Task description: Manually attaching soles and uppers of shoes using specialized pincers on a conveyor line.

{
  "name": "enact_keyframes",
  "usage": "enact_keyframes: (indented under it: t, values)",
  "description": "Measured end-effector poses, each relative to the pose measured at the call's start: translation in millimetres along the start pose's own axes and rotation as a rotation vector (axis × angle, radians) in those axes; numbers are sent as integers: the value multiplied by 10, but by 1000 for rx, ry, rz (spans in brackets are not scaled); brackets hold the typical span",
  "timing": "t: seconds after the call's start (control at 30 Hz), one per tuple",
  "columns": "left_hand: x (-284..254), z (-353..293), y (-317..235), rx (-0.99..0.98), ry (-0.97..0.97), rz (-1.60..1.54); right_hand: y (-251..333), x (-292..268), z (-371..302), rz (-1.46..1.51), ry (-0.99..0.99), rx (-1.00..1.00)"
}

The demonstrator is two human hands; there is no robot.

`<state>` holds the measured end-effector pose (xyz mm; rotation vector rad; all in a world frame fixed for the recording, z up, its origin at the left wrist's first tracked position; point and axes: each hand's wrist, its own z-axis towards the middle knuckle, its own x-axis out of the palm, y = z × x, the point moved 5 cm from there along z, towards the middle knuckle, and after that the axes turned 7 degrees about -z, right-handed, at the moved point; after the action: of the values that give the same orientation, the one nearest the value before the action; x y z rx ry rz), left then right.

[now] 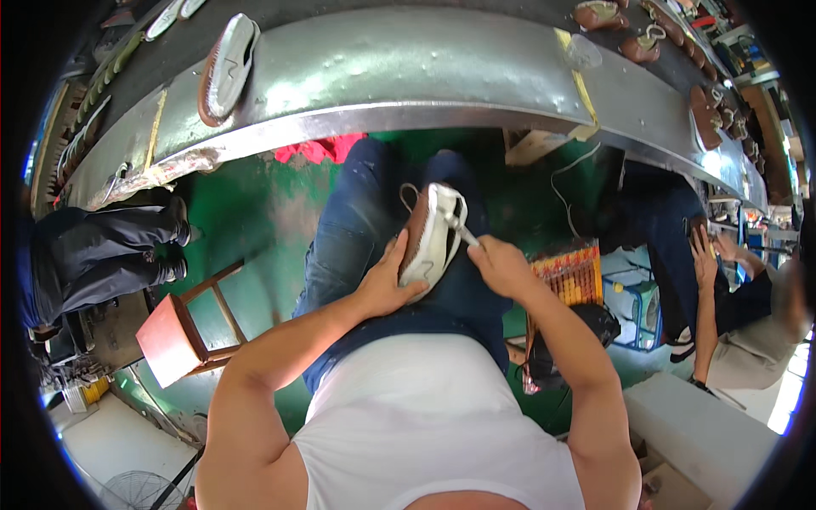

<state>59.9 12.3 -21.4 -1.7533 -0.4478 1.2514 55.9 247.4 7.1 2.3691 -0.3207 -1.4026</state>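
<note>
Over my lap lies a brown and white shoe (429, 255), its white side up and a lace loop sticking out at the far end. My left hand (387, 279) is closed around its near left side, the thumb lying over the white part. In my right hand (503, 268) is a slim grey hand tool (464, 231), gripped with bent fingers. The tool's far end meets the white part by the shoe's opening; its exact kind is too small to tell. Another shoe (228, 72), brown and whitish, rests on the metal bench ahead.
The metal-topped bench (408, 64) curves across the front, with several brown shoes (705, 115) at its right. A red-topped stool (174, 336) stands left, near another person's legs (110, 255). At right are a beaded seat (568, 274), a black bag (591, 327) and a seated person (748, 340).
</note>
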Motion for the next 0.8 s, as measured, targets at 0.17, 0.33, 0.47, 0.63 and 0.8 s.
enact_keyframes:
  t: [0.17,0.33,0.47,0.63,0.8]
  values:
    - [-428,296,-410,-343,322,39,-316,86,-110,622,-179,68]
    - [-1379,553,-1095,105,-5,-225,-426,421,-238,941,-354,105]
    - [-1156,1020,-1074,30,-28,-871,-433,450,-239,1010,-268,91]
    - [-215,1134,-33,-279,228,-418,-413,263,-239,696,-204,124]
    - [-415,389,-240,-266,57,-252,36,-212,-411,483,3,-22]
